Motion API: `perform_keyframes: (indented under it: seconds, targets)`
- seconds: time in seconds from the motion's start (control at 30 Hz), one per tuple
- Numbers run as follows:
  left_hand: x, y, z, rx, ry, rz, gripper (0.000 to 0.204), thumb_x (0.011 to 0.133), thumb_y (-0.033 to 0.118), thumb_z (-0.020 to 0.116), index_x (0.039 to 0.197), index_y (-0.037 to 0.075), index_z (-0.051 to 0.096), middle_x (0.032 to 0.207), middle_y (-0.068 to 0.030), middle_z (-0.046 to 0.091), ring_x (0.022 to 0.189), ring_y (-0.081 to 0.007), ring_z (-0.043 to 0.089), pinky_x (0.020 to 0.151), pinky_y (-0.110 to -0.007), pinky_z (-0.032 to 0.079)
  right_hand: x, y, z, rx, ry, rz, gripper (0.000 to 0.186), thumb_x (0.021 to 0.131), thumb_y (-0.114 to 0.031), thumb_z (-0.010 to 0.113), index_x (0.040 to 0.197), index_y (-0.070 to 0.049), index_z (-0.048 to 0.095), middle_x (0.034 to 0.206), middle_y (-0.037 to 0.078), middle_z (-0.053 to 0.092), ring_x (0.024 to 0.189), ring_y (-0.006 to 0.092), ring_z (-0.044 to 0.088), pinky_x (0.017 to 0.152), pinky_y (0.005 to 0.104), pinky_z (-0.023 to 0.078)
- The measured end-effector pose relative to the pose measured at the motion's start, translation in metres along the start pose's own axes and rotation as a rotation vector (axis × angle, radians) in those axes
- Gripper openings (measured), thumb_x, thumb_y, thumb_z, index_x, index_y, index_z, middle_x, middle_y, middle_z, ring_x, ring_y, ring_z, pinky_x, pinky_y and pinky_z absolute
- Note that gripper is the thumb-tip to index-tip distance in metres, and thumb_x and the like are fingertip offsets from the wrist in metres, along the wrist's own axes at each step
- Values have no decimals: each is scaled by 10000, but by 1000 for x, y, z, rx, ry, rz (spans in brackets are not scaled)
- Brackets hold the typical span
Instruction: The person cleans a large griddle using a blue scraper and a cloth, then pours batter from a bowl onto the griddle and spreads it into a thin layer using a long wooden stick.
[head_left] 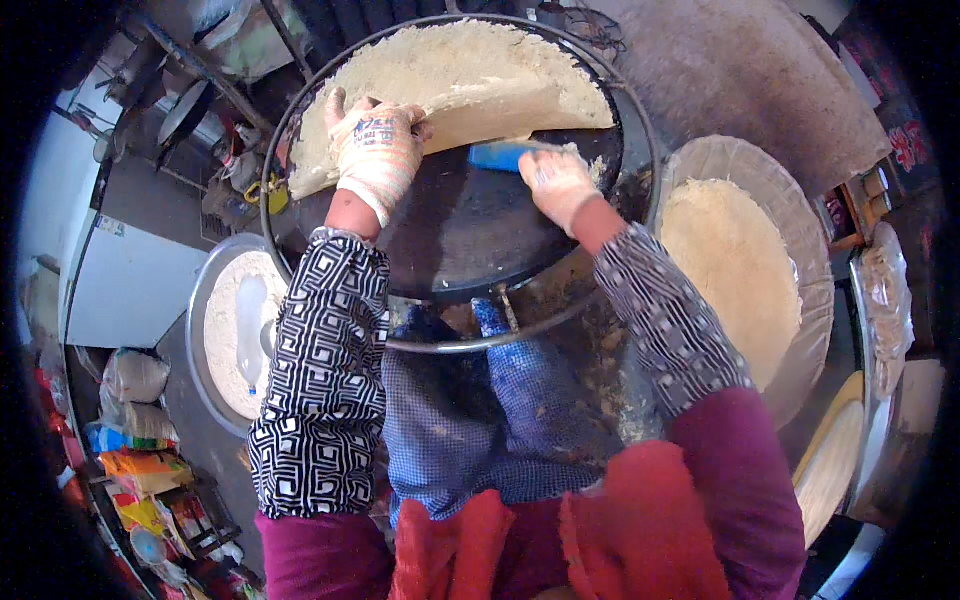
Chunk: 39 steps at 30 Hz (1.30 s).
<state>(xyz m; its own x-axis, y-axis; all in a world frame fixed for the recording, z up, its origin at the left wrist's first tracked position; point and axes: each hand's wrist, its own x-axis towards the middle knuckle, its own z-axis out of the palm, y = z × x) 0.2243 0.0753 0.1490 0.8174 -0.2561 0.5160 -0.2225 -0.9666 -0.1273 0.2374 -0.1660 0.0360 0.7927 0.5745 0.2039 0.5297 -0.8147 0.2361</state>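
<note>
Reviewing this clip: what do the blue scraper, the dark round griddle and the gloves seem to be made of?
Blue scraper: probably plastic, given its even, bright colour.
Dark round griddle: likely metal, smooth, with a faint sheen.
Gloves: apparently matte, pale fabric, softly creased; exact fibre unclear.

A head-worn fisheye (wide, near) looks down on both hands (377,155) (560,185).

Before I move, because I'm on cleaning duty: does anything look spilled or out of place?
Pale splotches show between the blue-checked cloth and the right patterned sleeve, possibly spilled batter. Pale crumbs beside the right hand look broken off the flatbread.
</note>
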Motion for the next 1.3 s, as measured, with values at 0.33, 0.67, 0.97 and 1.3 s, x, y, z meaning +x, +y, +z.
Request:
perform_keyframes:
  seconds: [0.33,0.67,0.97,1.3]
  targets:
    - [-56,19,-50,-61,195,77,113,766,266,714,832,176,695,815,-33,657,849,-238,602,1039,-499,329,-44,3,-39,111,-136,258,263,838,-118,502,1069,-3,556,871,140,675,764,281,682,653,415,524]
    - [-86,42,20,-327,-251,162,759,854,548,558,1394,43,389,1416,-237,392,1336,-398,329,1108,-523,216,-242,121,-48,255,31,1057,223,916,-149,495,1042,11,585,952,251,657,883,390,651,744,468,511]
    - [-117,45,83,-68,-405,-248,714,907,555,461,1417,67,356,1478,-218,324,1383,-366,274,1119,-553,168,-660,-74,-55,499,819,2021,423,889,-10,610,1288,81,505,1186,136,596,989,199,547,898,322,457]
    - [-56,61,66,-783,-339,-61,513,971,389,465,1381,82,445,1400,-235,442,1295,-384,421,1090,-399,320,-746,-98,67,-19,-651,1788,685,851,-353,629,1436,-137,345,1410,182,412,1289,358,402,1022,496,383]
